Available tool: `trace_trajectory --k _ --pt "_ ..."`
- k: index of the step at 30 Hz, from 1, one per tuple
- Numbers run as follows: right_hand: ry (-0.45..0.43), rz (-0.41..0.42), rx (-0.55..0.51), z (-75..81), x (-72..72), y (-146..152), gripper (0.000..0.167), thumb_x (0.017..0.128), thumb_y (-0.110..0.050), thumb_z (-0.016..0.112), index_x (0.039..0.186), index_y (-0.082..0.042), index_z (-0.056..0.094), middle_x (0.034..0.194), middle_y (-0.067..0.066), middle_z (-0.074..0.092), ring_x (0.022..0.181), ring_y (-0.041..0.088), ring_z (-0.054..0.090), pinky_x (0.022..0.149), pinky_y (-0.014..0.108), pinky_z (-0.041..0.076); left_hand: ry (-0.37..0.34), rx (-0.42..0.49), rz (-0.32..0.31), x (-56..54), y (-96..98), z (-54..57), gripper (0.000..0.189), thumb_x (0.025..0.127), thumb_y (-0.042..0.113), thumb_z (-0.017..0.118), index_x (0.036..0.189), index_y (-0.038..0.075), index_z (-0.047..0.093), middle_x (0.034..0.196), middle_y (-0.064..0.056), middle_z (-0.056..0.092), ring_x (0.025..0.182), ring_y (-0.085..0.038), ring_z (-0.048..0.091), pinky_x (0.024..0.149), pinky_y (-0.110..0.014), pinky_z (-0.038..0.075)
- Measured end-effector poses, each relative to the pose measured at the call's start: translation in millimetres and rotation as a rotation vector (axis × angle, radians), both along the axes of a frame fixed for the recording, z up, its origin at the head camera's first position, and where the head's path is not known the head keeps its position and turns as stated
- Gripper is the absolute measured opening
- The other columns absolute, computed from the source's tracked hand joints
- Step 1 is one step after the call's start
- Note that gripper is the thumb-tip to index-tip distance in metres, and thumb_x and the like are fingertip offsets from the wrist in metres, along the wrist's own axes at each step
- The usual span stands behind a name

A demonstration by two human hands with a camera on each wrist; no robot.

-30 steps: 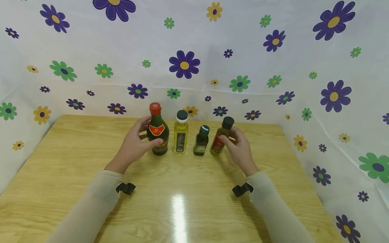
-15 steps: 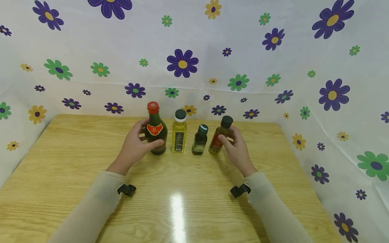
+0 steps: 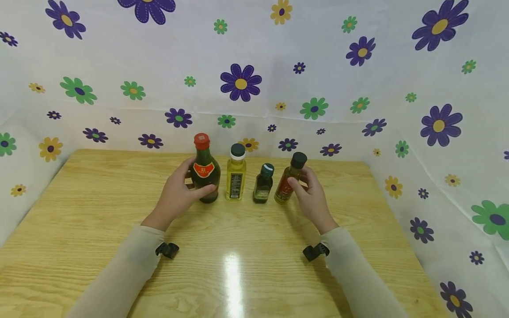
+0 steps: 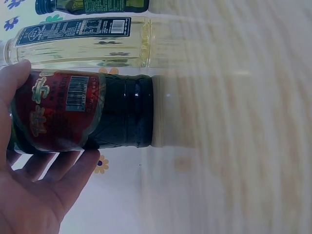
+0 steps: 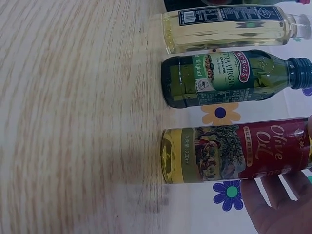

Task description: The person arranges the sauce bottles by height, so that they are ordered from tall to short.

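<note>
My left hand (image 3: 175,192) grips a dark glass bottle (image 3: 204,176) with a red cap and an orange-red neck label, thumb across the front, fingers behind. In the left wrist view that bottle (image 4: 124,112) shows a red label with a barcode. At the right end of the row, my right hand (image 3: 314,196) holds an olive oil bottle (image 3: 284,185) with a black cap and red label. Its "Olive Oil" lettering reads in the right wrist view (image 5: 234,151). Both bottles stand upright on the table, and parts of the fingers are hidden behind them.
Between the held bottles stand a clear bottle of yellow oil (image 3: 236,179) with a dark cap and a small green Borges olive oil bottle (image 3: 263,184). Behind the wooden table (image 3: 203,274) hangs a white flowered cloth (image 3: 159,57), which also covers the sides.
The head view has shifted slightly. Both hands stay on the same two bottles, and the row of bottles keeps its arrangement.
</note>
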State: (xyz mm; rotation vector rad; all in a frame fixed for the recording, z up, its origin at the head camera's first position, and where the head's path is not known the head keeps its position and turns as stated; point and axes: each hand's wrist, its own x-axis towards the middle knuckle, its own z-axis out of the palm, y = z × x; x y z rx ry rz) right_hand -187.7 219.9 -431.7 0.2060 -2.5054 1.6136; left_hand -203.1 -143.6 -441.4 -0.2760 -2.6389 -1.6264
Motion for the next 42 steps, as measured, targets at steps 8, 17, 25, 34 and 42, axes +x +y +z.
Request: trace_trajectory --k 8,17,25,34,42 --pt "-0.023 0.002 0.003 18.8 10.1 -8.5 0.045 0.108 -0.014 0.055 0.149 -0.001 0.043 0.146 0.024 0.050 0.140 0.041 0.047 0.115 0.058 0.041 0.023 0.003 0.011 -0.5 1.8 -2.0 0.094 0.082 0.049 0.086 0.159 0.023 0.038 0.147 -0.007 0.054 0.126 -0.033 0.056 0.100 -0.054 0.055" --pt "-0.020 0.011 0.004 26.5 15.1 -13.4 0.045 0.109 -0.015 0.054 0.149 0.001 0.042 0.148 0.024 0.049 0.141 0.043 0.045 0.116 0.060 0.039 0.075 0.020 0.026 -1.4 0.7 -4.3 0.090 0.083 0.046 0.087 0.157 0.023 0.042 0.144 -0.007 0.057 0.125 -0.032 0.058 0.097 -0.054 0.057" --pt "-0.009 0.015 -0.003 2.5 0.6 -1.6 0.046 0.108 -0.022 0.057 0.149 -0.006 0.044 0.147 0.018 0.051 0.140 0.037 0.049 0.115 0.057 0.041 0.132 0.046 0.067 1.2 -1.8 1.8 0.085 0.083 0.042 0.087 0.154 0.022 0.046 0.144 -0.005 0.058 0.126 -0.029 0.057 0.095 -0.056 0.057" --pt "-0.015 0.017 -0.024 1.5 -1.4 -1.3 0.047 0.107 -0.022 0.057 0.150 -0.008 0.043 0.148 0.017 0.050 0.140 0.037 0.048 0.115 0.056 0.041 0.176 -0.050 0.086 -8.5 -14.1 10.0 0.088 0.083 0.050 0.085 0.156 0.023 0.044 0.144 -0.006 0.059 0.124 -0.030 0.059 0.092 -0.054 0.059" --pt "-0.009 0.027 -0.028 0.8 -0.3 0.3 0.045 0.108 -0.026 0.056 0.148 -0.009 0.045 0.146 0.016 0.052 0.139 0.035 0.049 0.115 0.056 0.041 0.173 -0.091 0.116 -21.3 -24.1 19.9 0.087 0.084 0.049 0.084 0.156 0.021 0.043 0.145 -0.008 0.058 0.127 -0.031 0.057 0.097 -0.059 0.055"
